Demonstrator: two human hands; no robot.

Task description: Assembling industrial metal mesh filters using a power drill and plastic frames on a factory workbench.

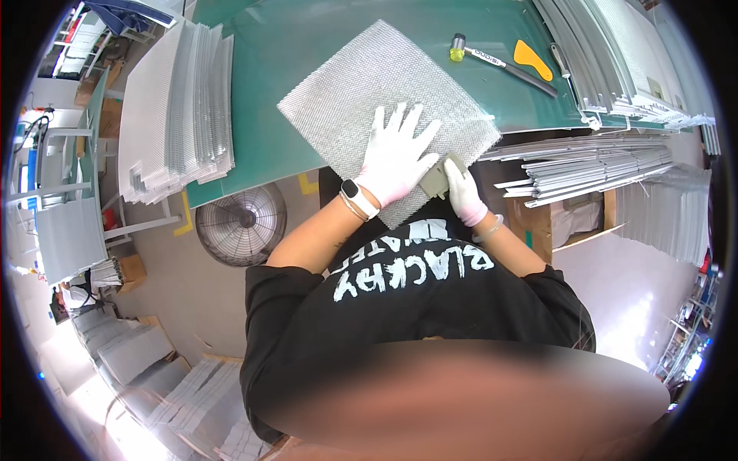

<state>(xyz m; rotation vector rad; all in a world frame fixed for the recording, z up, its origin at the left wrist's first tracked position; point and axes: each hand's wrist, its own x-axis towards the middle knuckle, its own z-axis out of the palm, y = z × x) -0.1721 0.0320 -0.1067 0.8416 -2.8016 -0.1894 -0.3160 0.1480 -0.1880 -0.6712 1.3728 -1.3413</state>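
A square silver metal mesh sheet (361, 84) lies turned cornerwise on the green table (261, 115), its near corner jutting past the table edge toward me. My left hand (396, 154), in a white glove, rests flat on the mesh with the fingers spread. My right hand (463, 192), gloved too, is closed around a small olive-green block (436, 181) at the sheet's near right edge. What the block is I cannot make out; the fingers hide part of it.
A mallet (500, 63), a yellow scraper (532, 60) and a slim handled tool (560, 61) lie at the table's right. Mesh sheets stand stacked at left (177, 107) and right (592, 54). Metal strips (592, 165) lie below the right edge; a floor fan (242, 223) stands at left.
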